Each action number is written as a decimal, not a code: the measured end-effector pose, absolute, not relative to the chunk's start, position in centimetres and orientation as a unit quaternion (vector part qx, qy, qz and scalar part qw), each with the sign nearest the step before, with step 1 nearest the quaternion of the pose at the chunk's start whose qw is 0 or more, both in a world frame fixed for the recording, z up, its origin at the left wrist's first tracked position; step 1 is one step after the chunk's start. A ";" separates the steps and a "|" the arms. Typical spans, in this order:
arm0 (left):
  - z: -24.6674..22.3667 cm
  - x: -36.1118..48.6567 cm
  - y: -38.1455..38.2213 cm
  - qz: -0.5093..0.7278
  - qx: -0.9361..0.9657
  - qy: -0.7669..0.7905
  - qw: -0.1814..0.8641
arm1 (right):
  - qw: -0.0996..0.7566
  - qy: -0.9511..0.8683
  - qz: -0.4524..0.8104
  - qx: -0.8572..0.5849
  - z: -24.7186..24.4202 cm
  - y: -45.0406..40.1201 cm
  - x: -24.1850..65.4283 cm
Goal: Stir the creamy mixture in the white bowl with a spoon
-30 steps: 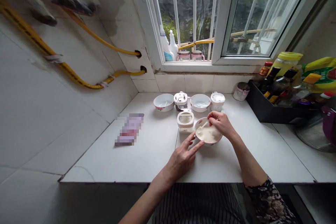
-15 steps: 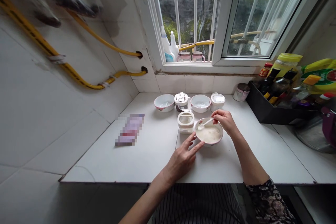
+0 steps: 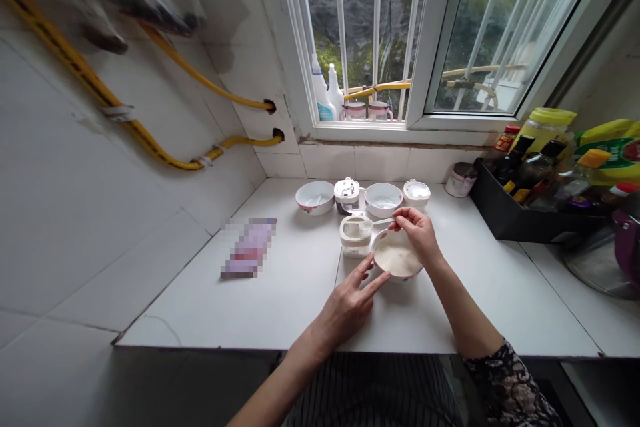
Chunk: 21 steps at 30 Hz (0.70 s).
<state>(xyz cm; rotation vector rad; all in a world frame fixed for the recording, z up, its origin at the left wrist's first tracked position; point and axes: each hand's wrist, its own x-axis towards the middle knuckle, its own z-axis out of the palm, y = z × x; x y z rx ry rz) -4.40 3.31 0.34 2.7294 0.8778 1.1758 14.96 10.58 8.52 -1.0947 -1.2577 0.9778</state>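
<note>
Right fingers (image 3: 403, 217) pinch the spoon (image 3: 383, 221), now shifted from the bowl (image 3: 403, 278) beneath them to the jar (image 3: 355, 247) at their left, taking the work there, while spread left fingers (image 3: 378, 283) touch the bowl.

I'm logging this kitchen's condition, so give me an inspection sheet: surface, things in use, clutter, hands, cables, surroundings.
Surface: white countertop, pale and flat.
Things in use: bowl with pale contents; white spoon reaching to the top of the white container.
Clutter: two bowls and two lidded jars behind; pixelated purple item left; black box of bottles right.
Hands: left hand at the bowl's rim; right hand grips the spoon.
Cables: yellow lines, hose or cable unclear, along left wall.
Surroundings: barred window ahead.
</note>
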 end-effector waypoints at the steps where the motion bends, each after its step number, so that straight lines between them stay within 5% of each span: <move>1: 0.4 -4.4 3.3 0.380 0.880 0.283 0.020 | 0.567 -0.556 0.393 -0.463 8.5 10.4 14.5; 10: 0.3 -4.3 3.3 0.386 0.879 0.281 0.015 | 0.432 -0.813 0.067 -0.384 7.9 9.7 13.8; 17: 0.5 -4.3 3.3 0.382 0.881 0.280 0.013 | 0.556 -0.637 0.249 -0.473 9.1 9.5 15.9; 21: 0.5 -4.4 3.3 0.377 0.882 0.282 0.020 | 0.525 -0.622 0.258 -0.520 9.1 10.0 17.7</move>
